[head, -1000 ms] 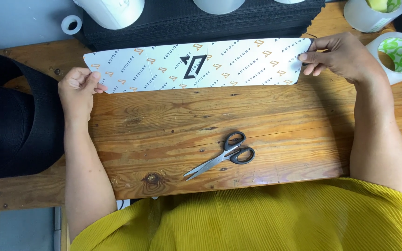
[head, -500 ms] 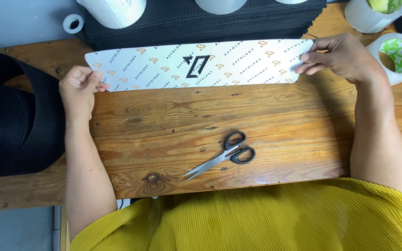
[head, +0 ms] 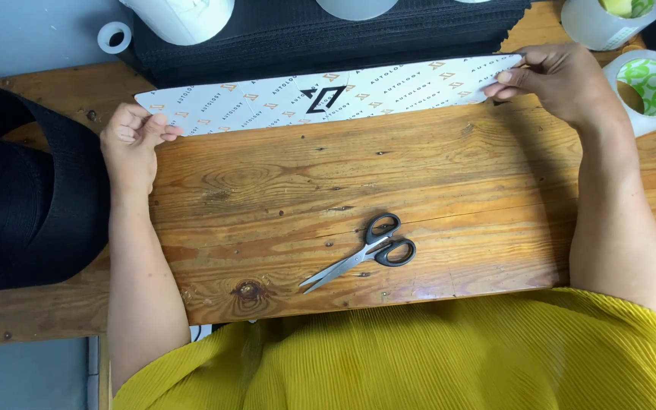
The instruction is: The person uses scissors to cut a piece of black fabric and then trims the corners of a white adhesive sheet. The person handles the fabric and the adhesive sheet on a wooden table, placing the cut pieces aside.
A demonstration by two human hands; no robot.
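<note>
Across wooden table point(head: 282, 190), both hands pinch white strip point(head: 328, 95) lengthwise, left-to-right.

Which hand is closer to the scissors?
It's close, but the right hand looks a bit nearer. It pinches the white printed strip up and to the right of the scissors. The left hand holds the strip's other end, farther off.

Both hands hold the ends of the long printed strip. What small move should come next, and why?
Probably lower the strip flat onto the wooden table: left hand and right hand pinch its ends, and it lies slanted at the far edge.
</note>
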